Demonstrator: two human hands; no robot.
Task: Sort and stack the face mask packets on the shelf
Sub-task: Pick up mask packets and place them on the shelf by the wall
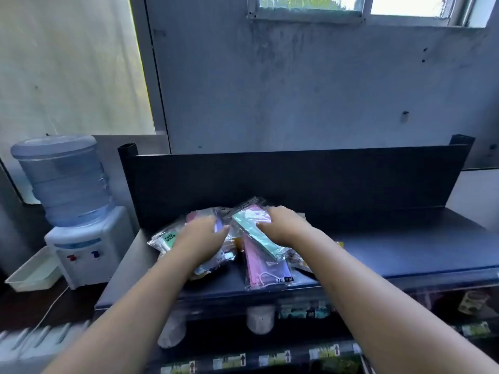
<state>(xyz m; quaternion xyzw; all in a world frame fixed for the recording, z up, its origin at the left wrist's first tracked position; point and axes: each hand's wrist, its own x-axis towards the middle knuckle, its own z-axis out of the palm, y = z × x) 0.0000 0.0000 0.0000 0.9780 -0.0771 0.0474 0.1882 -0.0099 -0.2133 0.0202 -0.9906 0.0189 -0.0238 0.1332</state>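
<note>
Shelf (391,249): mint packet (256,236) between right fingers (273,212)

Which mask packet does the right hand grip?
The mint-green packet, aslant atop the pile. The right hand grips its far end; the pink packet lies flat below, and the green-labelled packet sits partly under the left hand.

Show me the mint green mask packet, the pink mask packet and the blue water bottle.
mint green mask packet (253,234): head view, middle.
pink mask packet (256,268): head view, middle.
blue water bottle (64,182): head view, ribbed side.
</note>
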